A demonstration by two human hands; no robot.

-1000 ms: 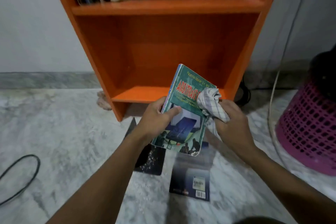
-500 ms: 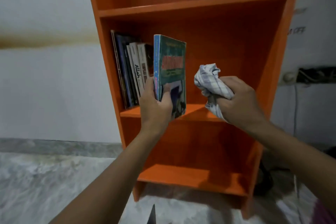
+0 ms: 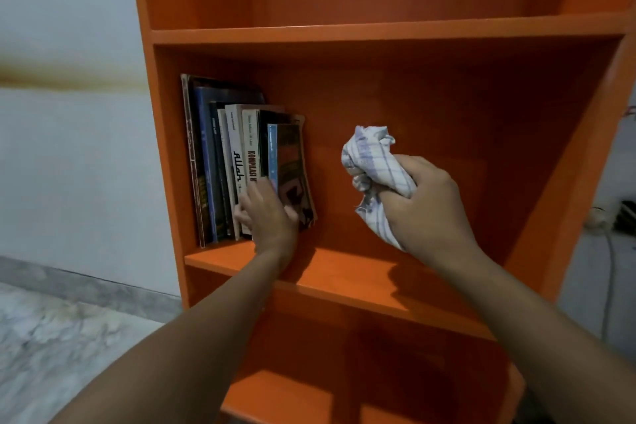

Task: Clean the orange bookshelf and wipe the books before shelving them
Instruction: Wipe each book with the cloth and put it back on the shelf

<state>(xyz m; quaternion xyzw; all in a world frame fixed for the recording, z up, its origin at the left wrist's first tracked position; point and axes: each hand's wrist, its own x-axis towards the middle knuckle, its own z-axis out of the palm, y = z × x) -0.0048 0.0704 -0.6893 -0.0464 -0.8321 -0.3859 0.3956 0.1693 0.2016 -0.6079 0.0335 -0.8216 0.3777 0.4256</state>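
The left hand (image 3: 266,213) hides the lower spines of the upright books (image 3: 241,162) on the orange bookshelf (image 3: 378,34), fingers flat against them. The right hand (image 3: 423,206) squeezes a crumpled checked cloth (image 3: 373,162).

Single head cam, no second view to overlap. Faces forward and slightly down, close to the tall orange wooden bookshelf (image 3: 378,34), which fills the frame from 11 to 2 o'clock. White wall (image 3: 69,155) at 9, grey marble floor (image 3: 51,348) at 8.
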